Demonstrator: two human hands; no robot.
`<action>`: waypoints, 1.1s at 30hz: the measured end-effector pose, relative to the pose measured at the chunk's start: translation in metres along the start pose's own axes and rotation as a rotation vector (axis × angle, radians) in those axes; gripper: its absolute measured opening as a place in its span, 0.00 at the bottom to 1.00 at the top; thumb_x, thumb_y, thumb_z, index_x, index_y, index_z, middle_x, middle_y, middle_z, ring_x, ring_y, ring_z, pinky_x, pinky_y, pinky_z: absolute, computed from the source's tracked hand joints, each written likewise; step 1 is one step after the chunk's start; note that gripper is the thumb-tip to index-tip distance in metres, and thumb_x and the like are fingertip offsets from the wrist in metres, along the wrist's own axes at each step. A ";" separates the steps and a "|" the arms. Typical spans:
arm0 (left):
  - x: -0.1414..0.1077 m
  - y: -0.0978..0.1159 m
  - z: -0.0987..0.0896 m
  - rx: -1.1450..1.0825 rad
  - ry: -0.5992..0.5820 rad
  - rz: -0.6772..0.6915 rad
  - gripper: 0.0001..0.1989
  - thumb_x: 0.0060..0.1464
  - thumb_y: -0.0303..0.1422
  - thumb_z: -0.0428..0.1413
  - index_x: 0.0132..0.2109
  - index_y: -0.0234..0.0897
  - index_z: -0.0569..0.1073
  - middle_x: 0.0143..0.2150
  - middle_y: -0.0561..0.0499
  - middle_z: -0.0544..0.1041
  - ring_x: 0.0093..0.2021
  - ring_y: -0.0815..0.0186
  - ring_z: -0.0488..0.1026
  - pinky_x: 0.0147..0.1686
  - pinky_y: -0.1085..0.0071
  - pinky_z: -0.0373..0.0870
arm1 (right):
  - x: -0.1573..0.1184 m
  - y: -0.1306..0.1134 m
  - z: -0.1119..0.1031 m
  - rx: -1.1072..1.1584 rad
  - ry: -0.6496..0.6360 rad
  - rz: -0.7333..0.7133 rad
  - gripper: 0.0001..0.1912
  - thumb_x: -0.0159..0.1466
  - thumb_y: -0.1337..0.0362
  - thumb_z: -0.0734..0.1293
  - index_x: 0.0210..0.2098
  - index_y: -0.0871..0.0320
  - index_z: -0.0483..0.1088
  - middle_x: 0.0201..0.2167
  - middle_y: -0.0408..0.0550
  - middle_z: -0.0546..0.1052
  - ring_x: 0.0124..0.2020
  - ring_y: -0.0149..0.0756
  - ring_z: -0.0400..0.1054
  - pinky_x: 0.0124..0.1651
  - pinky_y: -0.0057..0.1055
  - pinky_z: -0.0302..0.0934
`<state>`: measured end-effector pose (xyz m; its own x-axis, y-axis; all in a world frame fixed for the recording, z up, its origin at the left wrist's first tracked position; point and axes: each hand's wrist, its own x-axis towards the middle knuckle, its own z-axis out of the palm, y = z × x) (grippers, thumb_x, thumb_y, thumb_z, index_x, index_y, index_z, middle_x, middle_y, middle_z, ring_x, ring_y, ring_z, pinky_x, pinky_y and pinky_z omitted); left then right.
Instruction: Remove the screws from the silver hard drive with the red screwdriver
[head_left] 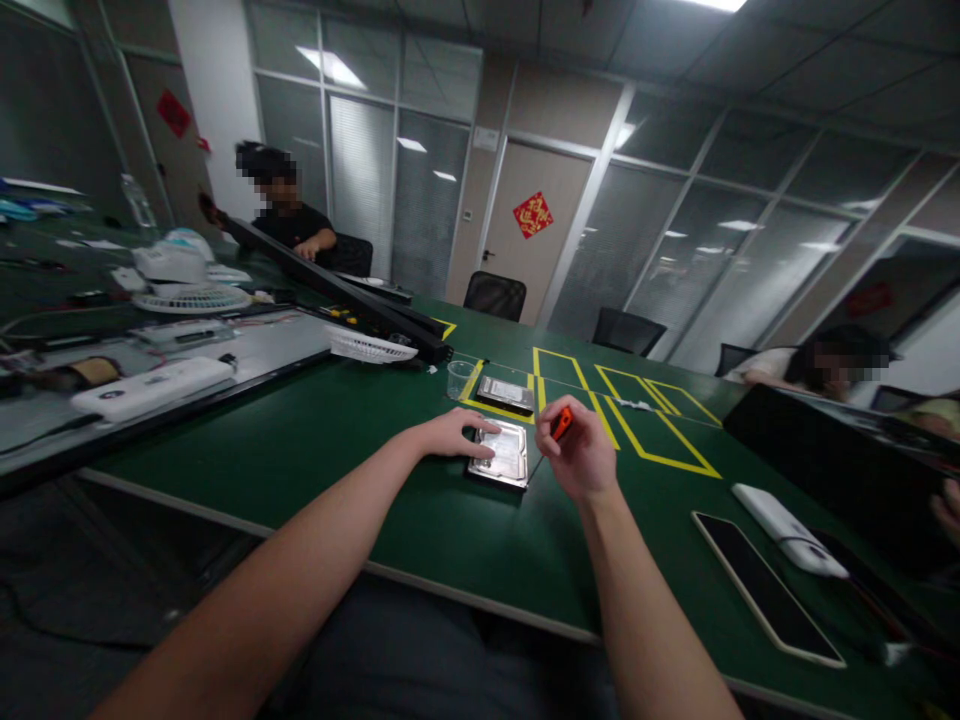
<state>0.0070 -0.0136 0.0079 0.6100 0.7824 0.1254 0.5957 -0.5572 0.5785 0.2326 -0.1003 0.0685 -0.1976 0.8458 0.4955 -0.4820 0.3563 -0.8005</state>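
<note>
A silver hard drive [504, 456] lies on the green table in front of me. My left hand [459, 434] rests on its left side, fingers spread over the top. Closed around a screwdriver with an orange handle [561, 423], my right hand [577, 450] is just right of the drive. The thin shaft points down toward the drive's right front corner; whether the tip touches it is too small to tell. Behind, a second hard drive [505, 394] lies within a yellow taped rectangle, with a clear plastic cup [460, 381] to its left.
Yellow tape rectangles [667, 445] mark the table [420, 530]. A phone [765, 585] and white power bank [789, 528] lie right. Left are a large panel [300, 345], a white device [154, 388] and fan parts [191, 298]. Two people [289, 215] [817, 360] sit across.
</note>
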 end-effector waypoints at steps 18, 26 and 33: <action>0.000 0.000 -0.001 -0.012 -0.008 -0.018 0.36 0.51 0.57 0.63 0.64 0.54 0.71 0.70 0.47 0.62 0.69 0.47 0.57 0.67 0.56 0.52 | 0.001 0.001 -0.002 0.046 -0.005 0.038 0.16 0.68 0.59 0.58 0.28 0.58 0.69 0.21 0.45 0.70 0.15 0.25 0.52 0.21 0.25 0.45; 0.001 -0.001 0.000 -0.014 -0.001 -0.013 0.36 0.51 0.56 0.64 0.64 0.52 0.72 0.70 0.48 0.63 0.69 0.47 0.58 0.67 0.56 0.52 | -0.002 0.002 0.001 -0.016 -0.005 -0.027 0.11 0.67 0.60 0.63 0.28 0.56 0.66 0.24 0.43 0.72 0.16 0.27 0.57 0.20 0.25 0.49; 0.001 -0.002 0.001 -0.016 0.004 -0.008 0.35 0.51 0.56 0.64 0.64 0.52 0.72 0.70 0.47 0.63 0.69 0.48 0.58 0.67 0.57 0.52 | -0.001 0.001 0.000 0.008 -0.021 0.011 0.11 0.68 0.59 0.61 0.31 0.56 0.66 0.23 0.43 0.73 0.14 0.23 0.50 0.19 0.23 0.41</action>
<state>0.0064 -0.0122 0.0064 0.6032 0.7879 0.1237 0.5922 -0.5464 0.5923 0.2324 -0.1007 0.0674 -0.2204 0.8411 0.4939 -0.4862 0.3443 -0.8032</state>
